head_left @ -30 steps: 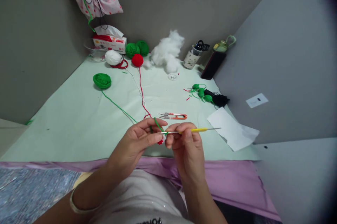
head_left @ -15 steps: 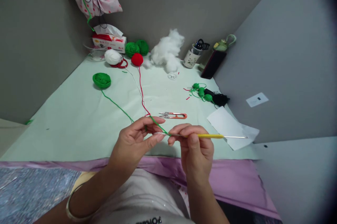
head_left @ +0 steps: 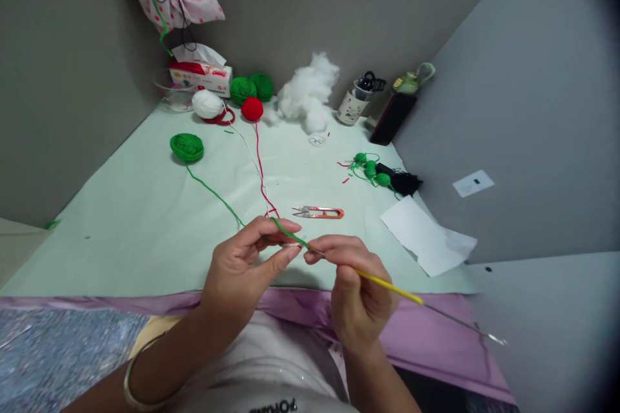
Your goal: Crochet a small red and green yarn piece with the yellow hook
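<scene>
My left hand (head_left: 247, 261) pinches a small, pale crocheted piece (head_left: 291, 245) between thumb and fingers; most of it is hidden. Green yarn (head_left: 287, 230) runs over the left index finger to the piece. Between the fingers of my right hand (head_left: 361, 287) is a crochet hook (head_left: 390, 285) with a yellow handle, its far metal end slanting down to the right. The hook's working tip meets the green yarn beside my left fingertips. Red yarn (head_left: 259, 161) and white yarn (head_left: 248, 149) lead from behind the left hand to their balls.
Orange thread snips (head_left: 320, 212) lie just beyond my hands. Farther back are a green yarn ball (head_left: 186, 147), a red ball (head_left: 252, 109), a white ball (head_left: 207, 104) and white stuffing (head_left: 310, 93). To the right are green crocheted pieces (head_left: 371, 170) and white paper (head_left: 429, 235).
My right hand has turned the crochet hook, so its outer end has swung downward from nearly level. The left hand has shifted slightly left and keeps its pinch.
</scene>
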The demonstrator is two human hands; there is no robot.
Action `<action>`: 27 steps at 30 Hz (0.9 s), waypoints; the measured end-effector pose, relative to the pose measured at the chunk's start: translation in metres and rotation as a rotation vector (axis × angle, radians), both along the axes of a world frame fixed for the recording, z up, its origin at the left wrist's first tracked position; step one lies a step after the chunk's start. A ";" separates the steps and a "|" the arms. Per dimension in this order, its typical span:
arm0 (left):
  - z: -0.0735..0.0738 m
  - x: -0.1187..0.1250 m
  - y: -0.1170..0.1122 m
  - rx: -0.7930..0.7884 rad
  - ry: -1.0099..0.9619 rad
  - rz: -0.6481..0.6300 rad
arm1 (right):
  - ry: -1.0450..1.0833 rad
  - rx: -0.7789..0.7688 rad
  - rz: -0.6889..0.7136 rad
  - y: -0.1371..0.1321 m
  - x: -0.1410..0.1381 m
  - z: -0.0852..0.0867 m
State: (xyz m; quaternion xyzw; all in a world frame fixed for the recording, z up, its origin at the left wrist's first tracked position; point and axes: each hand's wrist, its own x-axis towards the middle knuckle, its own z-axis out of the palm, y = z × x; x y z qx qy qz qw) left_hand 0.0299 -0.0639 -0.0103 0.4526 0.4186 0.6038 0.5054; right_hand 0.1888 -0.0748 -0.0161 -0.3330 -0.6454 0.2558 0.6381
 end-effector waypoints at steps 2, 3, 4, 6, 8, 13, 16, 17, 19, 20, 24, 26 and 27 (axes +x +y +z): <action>-0.003 0.001 -0.001 0.087 0.049 0.032 | -0.065 0.046 -0.006 -0.002 0.000 -0.002; -0.004 0.001 -0.002 0.136 0.082 0.047 | -0.091 0.067 -0.006 -0.002 0.000 -0.003; -0.006 0.001 -0.002 0.179 0.115 0.062 | -0.115 0.082 -0.009 -0.003 0.000 -0.004; -0.007 0.001 -0.003 0.231 0.156 0.081 | -0.149 0.098 -0.022 -0.004 0.000 -0.006; -0.006 0.002 -0.003 0.213 0.131 0.079 | -0.153 0.094 -0.035 -0.004 -0.001 -0.008; 0.002 0.003 -0.001 0.031 -0.030 0.031 | 0.151 -0.061 0.043 0.004 -0.006 -0.005; 0.004 0.004 0.000 0.034 -0.051 0.043 | 0.180 -0.093 0.061 0.006 -0.007 -0.004; 0.004 0.005 0.001 0.045 -0.050 0.054 | 0.142 -0.079 0.043 0.005 -0.007 -0.004; 0.004 0.007 0.001 0.062 -0.048 0.074 | 0.062 -0.046 0.001 0.003 -0.008 -0.006; 0.003 0.008 0.000 0.065 -0.051 0.074 | 0.032 -0.031 -0.015 0.003 -0.008 -0.007; 0.002 0.008 -0.001 0.013 -0.103 -0.005 | 0.075 -0.056 -0.025 0.005 -0.010 -0.013; 0.001 0.005 -0.001 -0.029 -0.105 -0.067 | 0.204 -0.145 0.024 0.010 -0.011 -0.013; 0.000 0.002 0.000 -0.047 -0.096 -0.090 | 0.271 -0.196 0.055 0.012 -0.011 -0.012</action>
